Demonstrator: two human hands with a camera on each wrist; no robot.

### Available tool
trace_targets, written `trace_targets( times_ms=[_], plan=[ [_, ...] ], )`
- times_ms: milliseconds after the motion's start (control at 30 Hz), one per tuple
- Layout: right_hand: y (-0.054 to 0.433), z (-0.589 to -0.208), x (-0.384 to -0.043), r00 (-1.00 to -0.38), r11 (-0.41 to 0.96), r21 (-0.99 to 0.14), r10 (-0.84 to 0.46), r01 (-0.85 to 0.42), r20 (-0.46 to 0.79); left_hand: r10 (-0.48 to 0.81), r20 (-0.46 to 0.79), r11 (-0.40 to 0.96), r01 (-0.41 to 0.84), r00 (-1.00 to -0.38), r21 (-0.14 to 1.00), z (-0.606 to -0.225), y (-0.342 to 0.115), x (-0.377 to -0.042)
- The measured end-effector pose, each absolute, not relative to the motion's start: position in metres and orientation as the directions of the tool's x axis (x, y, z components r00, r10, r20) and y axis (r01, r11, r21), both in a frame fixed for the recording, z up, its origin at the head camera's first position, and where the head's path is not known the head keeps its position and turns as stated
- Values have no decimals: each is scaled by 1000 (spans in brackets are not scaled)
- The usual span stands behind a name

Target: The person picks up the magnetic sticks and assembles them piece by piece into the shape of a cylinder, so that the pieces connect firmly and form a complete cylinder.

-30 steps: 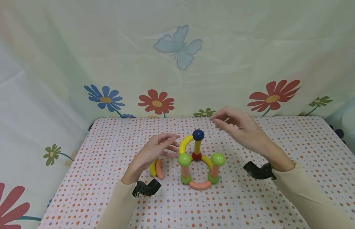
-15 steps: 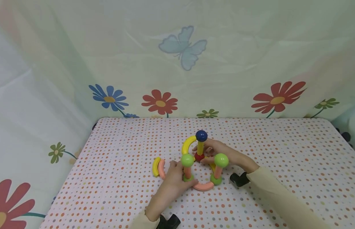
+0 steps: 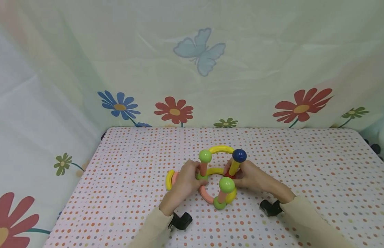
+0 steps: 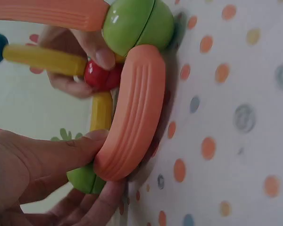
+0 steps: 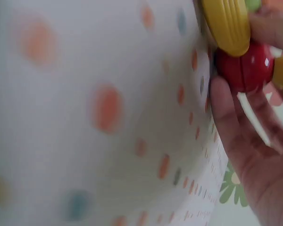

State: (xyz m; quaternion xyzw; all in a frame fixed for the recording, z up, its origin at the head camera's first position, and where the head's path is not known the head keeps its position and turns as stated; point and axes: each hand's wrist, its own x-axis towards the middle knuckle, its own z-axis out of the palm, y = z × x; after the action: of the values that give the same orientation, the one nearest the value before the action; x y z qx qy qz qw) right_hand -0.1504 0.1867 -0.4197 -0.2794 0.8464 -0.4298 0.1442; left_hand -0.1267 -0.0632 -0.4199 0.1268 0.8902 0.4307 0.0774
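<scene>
A magnetic stick-and-ball toy stands on the table, its curved sticks forming a ring with three posts. My left hand (image 3: 185, 177) grips the green base ball (image 4: 85, 180) of the left post, by the end of a salmon curved stick (image 4: 134, 117). On the right, my right hand (image 3: 253, 176) holds the red base ball (image 5: 247, 66) beneath the yellow post topped by a blue ball (image 3: 239, 155). A yellow arch (image 3: 221, 149) spans from the blue ball to the left post's light green ball (image 3: 205, 156). The front post, topped by another light green ball (image 3: 227, 185), is untouched.
A loose yellow curved stick (image 3: 169, 179) and a loose salmon one (image 3: 175, 177) lie left of the toy, the salmon one partly behind my left hand. The dotted tablecloth (image 3: 130, 165) reaches back to a flowered curtain (image 3: 241, 69).
Both hands came down from the air onto the toy and took hold of its base. The whole ring has turned clockwise: blue-topped post from back to right, left post backward, right post to front.
</scene>
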Motion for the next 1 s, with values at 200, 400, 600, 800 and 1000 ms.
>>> trace_targets(
  times_ms=[200, 400, 600, 800, 1000],
  plan=[
    [187, -418, -119, -865, 505, -796, -499, -333, 45, 374, -2, 535, 213, -928, 817, -420, -60, -150],
    [189, -417, -101, -873, 509, -809, -488, -295, 11, 424, -37, 517, 209, -905, 830, -415, -54, -160],
    [208, -390, -114, -880, 581, -735, -473, -349, 44, 411, -65, 541, 186, -909, 820, -417, -57, -158],
    [213, -337, -137, -868, 575, -671, -443, -468, 226, 313, -44, 633, 174, -949, 755, -410, -73, -144],
    [185, -316, -152, -802, 544, -636, -559, -547, 212, 78, -11, 885, 64, -997, 462, -392, -84, -126]
  ],
)
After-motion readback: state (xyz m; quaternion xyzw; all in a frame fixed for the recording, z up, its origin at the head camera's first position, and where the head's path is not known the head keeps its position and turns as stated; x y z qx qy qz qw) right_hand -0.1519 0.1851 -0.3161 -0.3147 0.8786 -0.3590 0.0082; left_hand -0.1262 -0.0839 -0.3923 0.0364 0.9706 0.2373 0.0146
